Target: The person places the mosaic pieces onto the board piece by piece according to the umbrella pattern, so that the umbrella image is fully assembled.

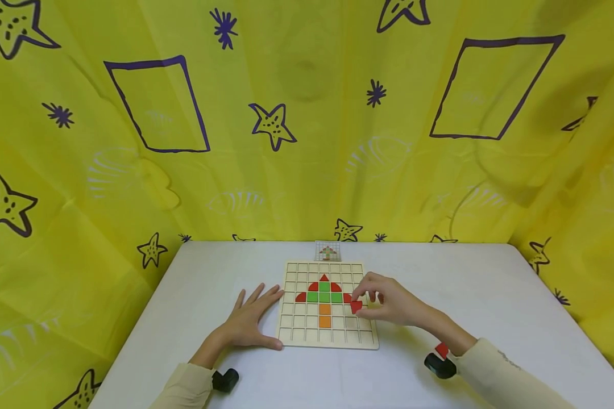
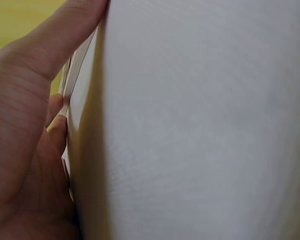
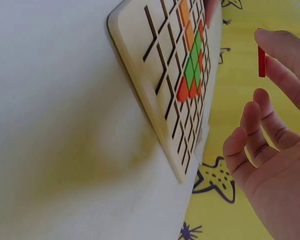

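A pale wooden grid board lies on the table. Set in its cells are green square tiles, two orange squares, and red pieces, one pointed on top and others with a rounded side. My right hand pinches a red tile between thumb and finger over the board's right side; in the right wrist view the tile shows edge-on, raised off the board. My left hand has its fingers spread, and the fingertips and thumb touch the board's left edge.
A small card with a printed picture of a similar pattern stands behind the board. The white table meets a yellow curtain at the back and sides. Dark wrist devices sit at both sleeves.
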`<state>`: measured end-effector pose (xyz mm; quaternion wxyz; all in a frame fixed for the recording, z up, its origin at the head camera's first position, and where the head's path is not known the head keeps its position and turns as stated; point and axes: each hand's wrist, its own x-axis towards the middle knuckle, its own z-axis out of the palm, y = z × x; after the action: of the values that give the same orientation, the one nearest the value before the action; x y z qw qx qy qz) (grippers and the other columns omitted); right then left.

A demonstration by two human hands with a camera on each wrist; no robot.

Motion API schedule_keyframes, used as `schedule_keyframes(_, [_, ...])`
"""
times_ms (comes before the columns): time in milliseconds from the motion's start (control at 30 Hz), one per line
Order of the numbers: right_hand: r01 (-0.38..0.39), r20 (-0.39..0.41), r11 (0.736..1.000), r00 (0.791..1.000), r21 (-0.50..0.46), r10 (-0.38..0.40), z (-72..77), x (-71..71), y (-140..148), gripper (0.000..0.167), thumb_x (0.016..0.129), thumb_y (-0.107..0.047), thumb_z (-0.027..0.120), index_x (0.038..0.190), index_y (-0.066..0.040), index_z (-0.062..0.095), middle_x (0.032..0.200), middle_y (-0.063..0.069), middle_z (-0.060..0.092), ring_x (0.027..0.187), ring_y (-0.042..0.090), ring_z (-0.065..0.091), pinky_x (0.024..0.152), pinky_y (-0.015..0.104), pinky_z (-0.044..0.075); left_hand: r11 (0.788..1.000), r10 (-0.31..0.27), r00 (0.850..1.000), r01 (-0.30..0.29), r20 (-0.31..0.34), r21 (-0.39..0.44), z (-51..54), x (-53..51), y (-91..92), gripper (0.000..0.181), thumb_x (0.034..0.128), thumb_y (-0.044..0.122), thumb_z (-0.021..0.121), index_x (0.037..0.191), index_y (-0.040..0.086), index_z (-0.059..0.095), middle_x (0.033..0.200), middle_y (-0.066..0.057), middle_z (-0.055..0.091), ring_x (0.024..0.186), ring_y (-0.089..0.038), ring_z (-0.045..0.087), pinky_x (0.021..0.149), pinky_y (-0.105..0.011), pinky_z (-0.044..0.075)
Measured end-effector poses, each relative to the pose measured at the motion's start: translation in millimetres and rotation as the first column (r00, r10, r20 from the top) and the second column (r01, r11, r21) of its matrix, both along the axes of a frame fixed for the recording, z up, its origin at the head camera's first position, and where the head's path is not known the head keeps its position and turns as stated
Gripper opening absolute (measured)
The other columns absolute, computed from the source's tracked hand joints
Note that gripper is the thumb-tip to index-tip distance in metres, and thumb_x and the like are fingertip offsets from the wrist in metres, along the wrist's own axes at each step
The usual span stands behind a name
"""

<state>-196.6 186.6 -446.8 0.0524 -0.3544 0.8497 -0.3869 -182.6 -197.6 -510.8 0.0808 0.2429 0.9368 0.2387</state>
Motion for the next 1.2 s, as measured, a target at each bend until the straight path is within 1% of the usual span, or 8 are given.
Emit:
schedule_keyframes(67, [-0.009, 0.015, 1.0, 1.0, 0.004, 0.009, -2.5, -0.4, -6, 0.019, 0.088, -0.026, 0.083, 0.105, -0.023, 0.077, 0.103, -0.002, 0.064, 0.081, 0.027, 0.059, 0.064, 0.025, 0.048, 1.0, 0.001, 1.0, -0.001, 0.0, -0.003, -0.2, -0.1, -0.1, 0.119, 0.0664, 0.071, 0.084, 0.162, 0.02, 0.035, 0.169, -0.004, 0.026, 0.157, -0.039, 0.008, 0.118, -0.072, -0.007])
schedule_keyframes(233, [-0.034, 0.004, 0.999, 0.999, 0.005, 0.034, -8.6, 0.1, -21, 0.017, 0.088, -0.026, 0.083, 0.104, -0.023, 0.077, 0.102, -0.008, 0.063, 0.086, 0.025, 0.057, 0.066, 0.026, 0.049, 1.0, 0.004, 1.0, -0.004, -0.003, -0.002, 0.5, 0.3, 0.2, 0.119, 0.0666, 0.071, 0.084, 0.162, 0.019, 0.035, 0.169, -0.004, 0.027, 0.157, -0.04, 0.009, 0.118, -0.072, -0.007])
schedule_keyframes(433, [-0.064, -0.017, 0.998, 0.998, -0.011, 0.063, -15.6, 3.2, -37, 0.017, 0.087, -0.021, 0.084, 0.103, -0.021, 0.077, 0.095, 0.001, 0.062, 0.083, 0.025, 0.055, 0.066, 0.026, 0.049, 1.0, 0.005, 1.0, -0.005, -0.017, 0.001, 2.7, 2.1, 1.2, 0.118, 0.0665, 0.068, 0.086, 0.161, 0.017, 0.036, 0.168, -0.006, 0.029, 0.156, -0.042, 0.011, 0.118, -0.073, -0.005])
schedule_keyframes(633, [-0.05, 0.04, 0.999, 0.998, -0.011, 0.05, -24.4, 6.3, -50, 0.017, 0.087, -0.018, 0.084, 0.102, -0.022, 0.077, 0.093, 0.006, 0.061, 0.084, 0.025, 0.054, 0.068, 0.025, 0.046, 1.0, 0.003, 1.0, -0.003, -0.015, 0.002, 3.8, 2.7, 1.3, 0.118, 0.0668, 0.068, 0.086, 0.161, 0.017, 0.036, 0.169, -0.006, 0.028, 0.156, -0.042, 0.01, 0.118, -0.073, -0.005])
schedule_keyframes(767, [-0.051, 0.058, 0.999, 0.997, -0.006, 0.051, -31.2, 8.8, -58, 0.016, 0.086, -0.018, 0.084, 0.1, -0.022, 0.076, 0.093, 0.002, 0.06, 0.084, 0.021, 0.052, 0.07, 0.024, 0.043, 1.0, 0.0, 1.0, 0.0, -0.016, 0.006, 3.6, 2.6, 1.0, 0.118, 0.0668, 0.067, 0.086, 0.161, 0.016, 0.036, 0.168, -0.007, 0.029, 0.156, -0.043, 0.011, 0.117, -0.073, -0.005])
schedule_keyframes(967, [-0.062, 0.045, 0.998, 0.997, 0.011, 0.061, -40.2, 13.6, -64, 0.017, 0.085, -0.023, 0.086, 0.099, -0.024, 0.076, 0.095, -0.007, 0.061, 0.086, 0.016, 0.051, 0.072, 0.023, 0.041, 1.0, -0.001, 1.0, 0.001, -0.008, -0.003, 2.5, 2.0, 0.6, 0.119, 0.0671, 0.069, 0.085, 0.162, 0.017, 0.035, 0.169, -0.005, 0.027, 0.157, -0.041, 0.01, 0.118, -0.072, -0.006])
schedule_keyframes(1133, [-0.051, 0.019, 0.998, 0.999, 0.035, 0.051, -43.8, 16.5, -66, 0.016, 0.086, -0.025, 0.085, 0.098, -0.025, 0.075, 0.095, -0.007, 0.059, 0.084, 0.013, 0.05, 0.07, 0.023, 0.041, 1.0, -0.005, 1.0, 0.006, -0.028, 0.022, 2.5, 3.3, 0.2, 0.119, 0.0663, 0.069, 0.086, 0.161, 0.016, 0.036, 0.168, -0.007, 0.029, 0.156, -0.042, 0.012, 0.118, -0.072, -0.005])
schedule_keyframes(1200, [-0.042, 0.029, 0.998, 0.999, 0.048, 0.04, -44.0, 18.0, -66, 0.016, 0.085, -0.025, 0.085, 0.098, -0.026, 0.075, 0.095, -0.007, 0.058, 0.084, 0.013, 0.05, 0.07, 0.022, 0.041, 1.0, -0.007, 0.999, 0.008, -0.039, 0.03, 2.3, 3.8, 0.5, 0.119, 0.0661, 0.068, 0.086, 0.16, 0.015, 0.037, 0.168, -0.008, 0.03, 0.155, -0.044, 0.013, 0.117, -0.073, -0.004])
